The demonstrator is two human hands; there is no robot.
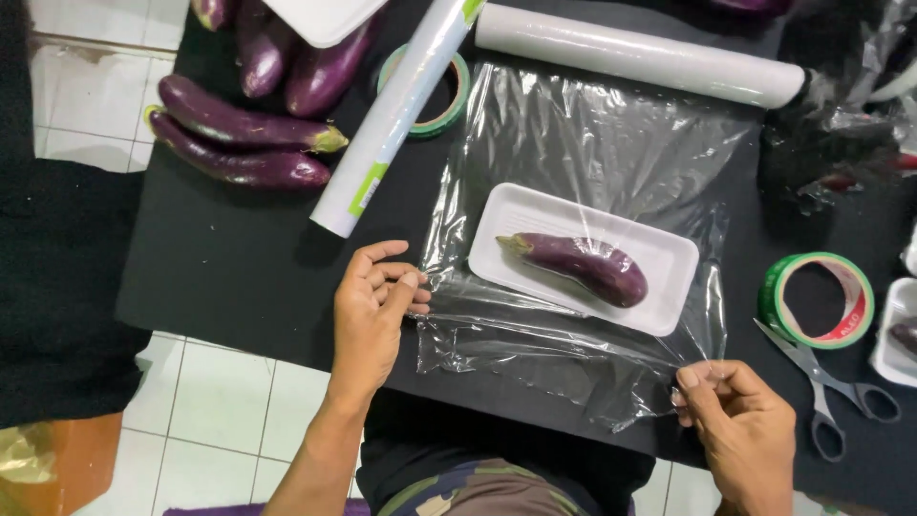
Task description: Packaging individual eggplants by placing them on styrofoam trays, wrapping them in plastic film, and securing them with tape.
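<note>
A purple eggplant (585,265) lies in a white foam tray (669,277) on a sheet of clear plastic wrap (592,143) spread over a black table. My left hand (371,315) pinches the wrap's near left edge beside the tray. At the near right corner of the sheet, my right hand (740,430) pinches the wrap between thumb and fingers. The sheet runs back to a roll of wrap (640,53) at the far side.
A second roll of wrap (396,115) lies diagonally at left over a green tape ring (457,96). Several loose eggplants (244,143) are at the far left. Another tape roll (820,299), scissors (829,387) and a second tray (898,330) sit at right.
</note>
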